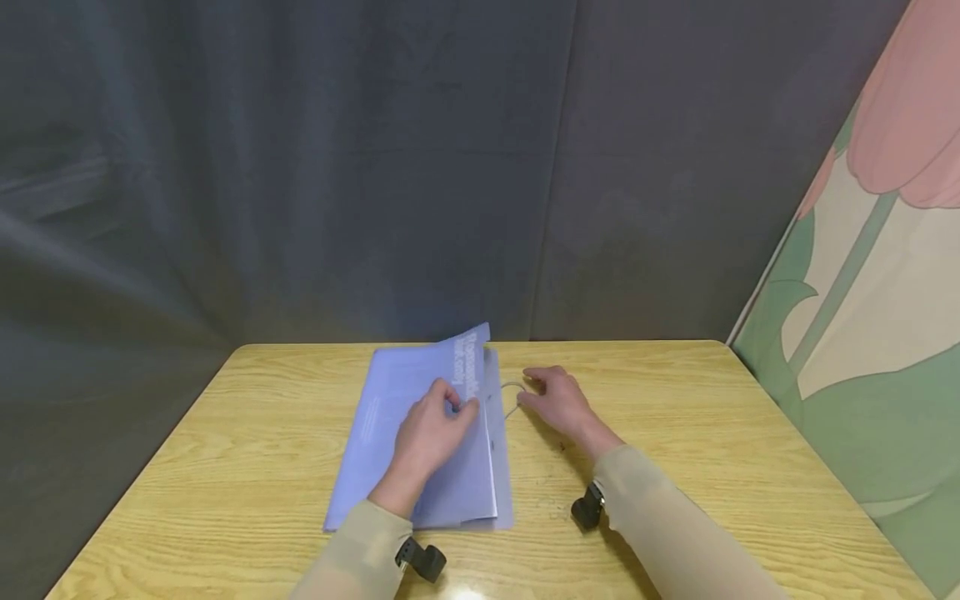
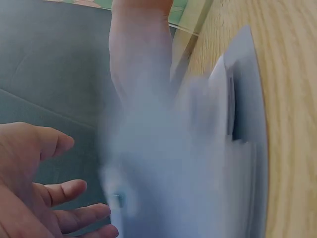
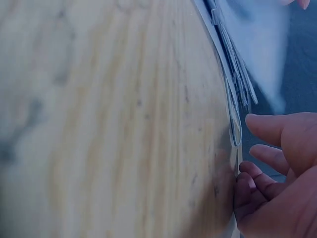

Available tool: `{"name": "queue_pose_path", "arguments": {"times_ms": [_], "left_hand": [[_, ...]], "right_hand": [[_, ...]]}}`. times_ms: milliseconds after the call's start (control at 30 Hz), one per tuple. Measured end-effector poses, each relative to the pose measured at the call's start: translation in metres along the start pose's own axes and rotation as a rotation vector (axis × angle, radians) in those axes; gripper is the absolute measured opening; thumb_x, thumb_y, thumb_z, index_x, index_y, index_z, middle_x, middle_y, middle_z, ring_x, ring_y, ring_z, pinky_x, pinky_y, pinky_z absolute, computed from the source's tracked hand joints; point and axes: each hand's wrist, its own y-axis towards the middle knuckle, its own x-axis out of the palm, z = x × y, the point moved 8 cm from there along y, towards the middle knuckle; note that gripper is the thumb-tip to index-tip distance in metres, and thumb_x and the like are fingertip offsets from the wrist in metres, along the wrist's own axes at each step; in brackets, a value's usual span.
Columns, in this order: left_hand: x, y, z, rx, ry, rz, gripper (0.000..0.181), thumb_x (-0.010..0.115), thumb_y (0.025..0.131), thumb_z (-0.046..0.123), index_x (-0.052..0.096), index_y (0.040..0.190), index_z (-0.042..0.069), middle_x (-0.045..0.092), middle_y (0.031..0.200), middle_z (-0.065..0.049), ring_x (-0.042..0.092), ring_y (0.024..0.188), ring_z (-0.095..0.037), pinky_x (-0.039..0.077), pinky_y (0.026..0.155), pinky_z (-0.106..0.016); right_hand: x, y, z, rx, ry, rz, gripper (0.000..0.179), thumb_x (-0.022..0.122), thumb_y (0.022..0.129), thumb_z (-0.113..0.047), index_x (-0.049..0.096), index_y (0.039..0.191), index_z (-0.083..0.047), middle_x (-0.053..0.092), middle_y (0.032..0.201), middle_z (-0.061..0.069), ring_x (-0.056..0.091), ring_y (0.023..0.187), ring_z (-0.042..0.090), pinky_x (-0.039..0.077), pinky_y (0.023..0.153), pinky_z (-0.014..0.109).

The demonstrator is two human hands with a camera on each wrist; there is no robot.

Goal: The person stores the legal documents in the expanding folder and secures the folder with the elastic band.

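Note:
A blue translucent folder (image 1: 390, 433) with white lettering lies on the table, its cover's right edge raised and blurred in the left wrist view. My left hand (image 1: 433, 427) is over the cover near that edge. In the left wrist view its fingers (image 2: 72, 191) are spread apart from the thumb, and a small teal spot (image 2: 118, 199) shows on the cover beside the fingertips. A thin cord loop (image 1: 513, 385) sticks out from the folder's right side. Beside it is my right hand (image 1: 558, 402), fingers loosely bent, with nothing visible between thumb and fingers.
Papers (image 2: 240, 183) show at the folder's edge, under the cover. The wooden table (image 1: 675, 433) meets a dark curtain (image 1: 420, 183) at its back. A flower-patterned cloth (image 1: 847, 333) hangs at the right.

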Motion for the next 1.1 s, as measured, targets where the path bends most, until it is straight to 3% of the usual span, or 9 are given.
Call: {"name": "queue_pose_path", "arguments": {"times_ms": [133,267,367,433,500,600,767,1100], "left_hand": [[-0.002,0.001,-0.003,0.023,-0.007,0.001,0.029,0.071,0.101,0.041,0.063,0.105,0.013,0.065,0.083,-0.009,0.059,0.074,-0.026,0.048,0.068,-0.046],[0.001,0.009,-0.016,0.117,0.029,0.019,0.028,0.072,0.100,0.041,0.064,0.108,0.015,0.072,0.098,-0.012,0.062,0.081,-0.029,0.050,0.069,-0.048],[0.000,0.010,-0.017,0.192,0.081,0.010,0.029,0.077,0.098,0.038,0.069,0.113,0.014,0.075,0.116,-0.014,0.069,0.097,-0.034,0.054,0.081,-0.054],[-0.003,0.008,-0.015,0.193,0.108,-0.021,0.031,0.081,0.096,0.032,0.072,0.118,0.011,0.073,0.132,-0.017,0.069,0.117,-0.040,0.051,0.099,-0.063],[-0.005,0.006,-0.013,0.185,0.137,-0.051,0.035,0.084,0.095,0.028,0.074,0.123,0.010,0.067,0.145,-0.021,0.061,0.136,-0.045,0.039,0.113,-0.075],[-0.001,0.005,-0.021,0.148,0.192,-0.103,0.043,0.086,0.094,0.029,0.074,0.131,0.011,0.055,0.158,-0.026,0.046,0.151,-0.049,0.021,0.118,-0.084],[0.006,0.005,-0.028,0.121,0.271,-0.151,0.054,0.090,0.091,0.034,0.073,0.136,0.008,0.049,0.162,-0.029,0.039,0.154,-0.053,0.017,0.120,-0.082],[0.011,0.006,-0.034,0.117,0.300,-0.185,0.062,0.090,0.090,0.039,0.071,0.140,0.010,0.049,0.163,-0.029,0.036,0.155,-0.055,0.014,0.122,-0.081]], "right_hand": [[0.003,0.002,-0.001,-0.013,-0.057,-0.007,0.046,0.076,0.102,-0.017,0.069,0.144,0.002,0.059,0.148,0.028,0.052,0.138,0.047,0.041,0.118,0.060],[0.006,0.003,0.000,-0.016,-0.109,-0.007,0.041,0.075,0.103,-0.016,0.072,0.140,0.000,0.060,0.147,0.025,0.052,0.136,0.046,0.042,0.116,0.060],[0.007,0.005,0.002,-0.008,-0.122,-0.009,0.039,0.074,0.103,-0.015,0.073,0.139,-0.001,0.059,0.147,0.024,0.051,0.135,0.045,0.043,0.114,0.060],[0.007,0.004,0.002,-0.006,-0.124,-0.013,0.036,0.073,0.103,-0.015,0.074,0.137,-0.003,0.059,0.147,0.023,0.050,0.134,0.045,0.043,0.114,0.060],[0.007,0.004,0.002,0.001,-0.118,-0.014,0.031,0.073,0.103,-0.014,0.077,0.132,-0.004,0.059,0.146,0.022,0.050,0.134,0.044,0.043,0.114,0.060],[0.006,0.002,0.001,0.005,-0.112,-0.009,0.019,0.072,0.102,-0.010,0.080,0.119,-0.006,0.061,0.142,0.020,0.051,0.131,0.043,0.044,0.112,0.058],[0.003,-0.001,0.000,-0.005,-0.111,0.010,0.009,0.069,0.100,-0.006,0.077,0.096,-0.008,0.063,0.135,0.019,0.053,0.128,0.042,0.046,0.108,0.055],[-0.002,-0.006,0.005,-0.019,-0.054,-0.017,0.015,0.069,0.101,-0.011,0.078,0.088,-0.009,0.067,0.127,0.015,0.054,0.121,0.037,0.042,0.110,0.058]]}}
